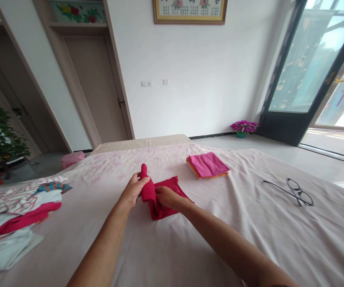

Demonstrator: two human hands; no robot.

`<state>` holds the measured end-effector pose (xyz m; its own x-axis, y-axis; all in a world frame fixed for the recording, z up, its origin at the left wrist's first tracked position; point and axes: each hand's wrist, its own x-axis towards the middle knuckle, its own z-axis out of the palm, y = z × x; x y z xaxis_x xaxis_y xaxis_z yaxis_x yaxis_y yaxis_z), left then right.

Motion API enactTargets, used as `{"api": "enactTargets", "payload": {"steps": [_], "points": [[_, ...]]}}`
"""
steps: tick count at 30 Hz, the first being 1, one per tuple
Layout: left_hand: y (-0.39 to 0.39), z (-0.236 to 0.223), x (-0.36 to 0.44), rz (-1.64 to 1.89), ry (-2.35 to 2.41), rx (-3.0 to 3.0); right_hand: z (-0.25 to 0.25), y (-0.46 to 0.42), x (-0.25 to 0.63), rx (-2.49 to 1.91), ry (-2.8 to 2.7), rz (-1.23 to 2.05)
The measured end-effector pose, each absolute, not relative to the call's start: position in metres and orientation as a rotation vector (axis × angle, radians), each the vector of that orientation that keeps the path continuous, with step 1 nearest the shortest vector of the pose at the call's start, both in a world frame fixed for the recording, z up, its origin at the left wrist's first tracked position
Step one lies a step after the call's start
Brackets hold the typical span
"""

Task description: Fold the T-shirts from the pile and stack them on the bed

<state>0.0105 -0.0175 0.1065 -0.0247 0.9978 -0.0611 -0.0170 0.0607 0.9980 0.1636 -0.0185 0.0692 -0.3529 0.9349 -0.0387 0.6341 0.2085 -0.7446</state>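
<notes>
A red piece of clothing (166,213) lies partly folded on the pale, flower-patterned sheet (219,239). My left hand (132,190) grips its left end, which is lifted and bent over, with the thumb across the cloth. My right hand (167,197) is closed at the middle of the red cloth; its fingertips are partly hidden in the fold. Just beyond it, to the right, sits a small flat stack with a pink folded cloth (209,164) on top and an orange one (193,169) beneath.
A loose heap of clothes (19,211), white, striped and red, lies at the left. Black-framed glasses (299,193) rest on the sheet at the right. Past the far edge are a pink stool-like object (73,159), purple flowers in a green pot (241,134) and an open glass door (301,59).
</notes>
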Motion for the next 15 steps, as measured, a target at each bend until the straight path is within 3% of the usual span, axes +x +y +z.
{"api": "enactTargets", "payload": {"steps": [4,10,15], "points": [[-0.009,0.103,0.037,1.162,1.306,1.163,0.066,-0.018,0.175,-1.339,-1.817,1.339],[-0.003,0.100,0.059,1.154,1.314,1.230,0.077,-0.015,0.203,-1.129,-1.311,1.653],[0.001,0.099,0.079,1.097,1.267,1.250,0.080,-0.014,0.211,-1.042,-1.215,1.988]]}}
